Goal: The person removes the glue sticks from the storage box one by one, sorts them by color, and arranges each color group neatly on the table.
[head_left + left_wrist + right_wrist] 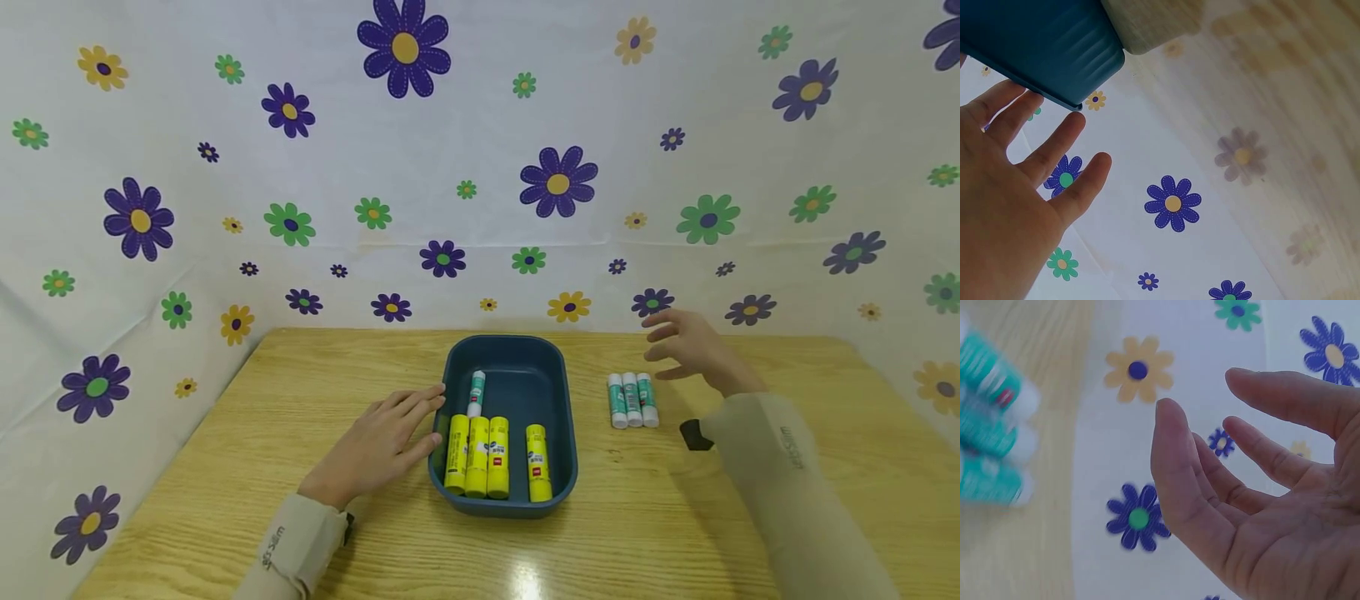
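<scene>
A dark blue tray (525, 508) stands on the table, and my left hand (375, 450) touches its left rim with fingers fairly straight. In the left wrist view the fingertips (1075, 122) lie along the rim of the tray (1054, 50). Inside are several yellow glue sticks (477, 458), one of them apart at the right, plus a small white-and-teal glue stick (476, 393) behind. Right of the tray, three white-and-teal glue sticks (632, 400) lie side by side. My right hand (693, 346) hovers beyond and right of them, fingers loosely bent, holding nothing; the right wrist view shows its palm (1285, 531).
The wooden table (300, 392) runs back to a white flowered cloth (480, 150) that hangs behind and at both sides. A small black piece (697, 435) shows by the right sleeve's cuff.
</scene>
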The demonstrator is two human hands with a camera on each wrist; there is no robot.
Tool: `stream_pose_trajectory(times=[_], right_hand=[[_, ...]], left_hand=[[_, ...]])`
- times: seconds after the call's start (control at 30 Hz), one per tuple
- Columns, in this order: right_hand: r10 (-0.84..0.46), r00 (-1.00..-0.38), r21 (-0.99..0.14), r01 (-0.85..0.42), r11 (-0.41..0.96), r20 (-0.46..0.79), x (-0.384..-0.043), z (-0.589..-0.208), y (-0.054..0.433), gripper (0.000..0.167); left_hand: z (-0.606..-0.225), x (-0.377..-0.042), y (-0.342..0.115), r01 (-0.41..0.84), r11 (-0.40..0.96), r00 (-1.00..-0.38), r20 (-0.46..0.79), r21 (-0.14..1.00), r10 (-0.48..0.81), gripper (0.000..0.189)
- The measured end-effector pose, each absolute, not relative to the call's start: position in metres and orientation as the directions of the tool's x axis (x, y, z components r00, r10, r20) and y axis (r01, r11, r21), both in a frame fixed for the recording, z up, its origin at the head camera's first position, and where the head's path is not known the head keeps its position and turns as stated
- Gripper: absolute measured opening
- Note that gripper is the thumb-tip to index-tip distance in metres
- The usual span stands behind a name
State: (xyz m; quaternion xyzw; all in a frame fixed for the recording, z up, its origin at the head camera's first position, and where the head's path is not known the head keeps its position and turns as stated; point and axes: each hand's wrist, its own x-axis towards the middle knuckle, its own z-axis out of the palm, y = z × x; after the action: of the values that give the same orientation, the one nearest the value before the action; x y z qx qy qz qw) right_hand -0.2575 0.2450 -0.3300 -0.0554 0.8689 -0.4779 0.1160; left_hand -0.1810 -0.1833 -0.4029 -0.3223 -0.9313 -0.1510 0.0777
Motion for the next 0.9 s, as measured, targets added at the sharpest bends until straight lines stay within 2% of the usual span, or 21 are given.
stream_pose_trajectory(times=[0.33,0.63,0.9], right_hand=[[-0.262,-0.955,-0.889,0.006,0.458,-0.141,-0.266,-0.31,0.185,0.058],[-0.282,-0.948,-0.944,0.047,0.327,-0.145,-0.27,-0.322,0.138,0.054],[-0.278,-0.944,-0.959,0.105,0.263,-0.179,-0.271,-0.335,0.11,0.05]], left_hand=[[-0.404,-0.181,-0.184,0.625,0.745,-0.779,0.245,0.231,0.578,0.051],[-0.403,-0.18,-0.186,0.619,0.753,-0.783,0.247,0.223,0.57,0.051],[-0.403,-0.18,-0.183,0.612,0.752,-0.79,0.231,0.245,0.568,0.053]])
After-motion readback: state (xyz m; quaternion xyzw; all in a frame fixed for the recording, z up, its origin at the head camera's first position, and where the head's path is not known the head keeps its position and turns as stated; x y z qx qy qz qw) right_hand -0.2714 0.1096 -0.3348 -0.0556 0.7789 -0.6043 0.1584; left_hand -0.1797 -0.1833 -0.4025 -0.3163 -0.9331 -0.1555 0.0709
